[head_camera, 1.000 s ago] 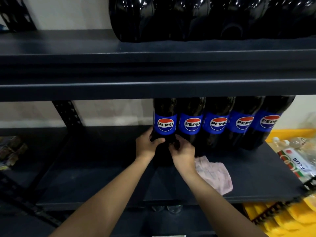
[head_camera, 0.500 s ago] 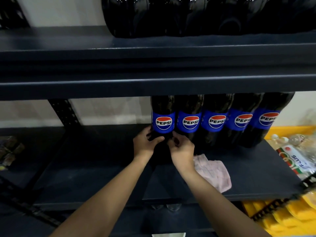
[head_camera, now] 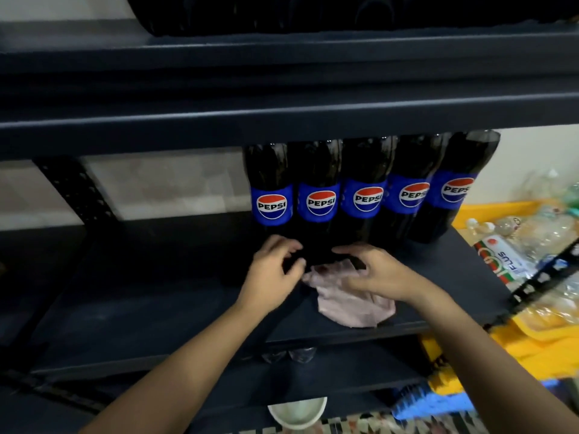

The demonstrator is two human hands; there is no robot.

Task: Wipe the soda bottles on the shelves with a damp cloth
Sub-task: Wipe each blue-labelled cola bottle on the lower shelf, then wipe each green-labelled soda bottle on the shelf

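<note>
Presently your right hand (head_camera: 372, 272) rests with loosely bent fingers on the crumpled pink cloth (head_camera: 351, 303); your left hand (head_camera: 272, 270), fingers curled, holds nothing beside the dark blue-labelled plastic soda bottles (head_camera: 318, 198).

one head-worn view only, wide-angle, close in front of a dark metal shelf unit (head_camera: 282, 114); it faces forward and slightly down, level with the row of pepsi bottles (head_camera: 363, 195); both forearms enter from the bottom edge; straight lines bow near the borders
</note>
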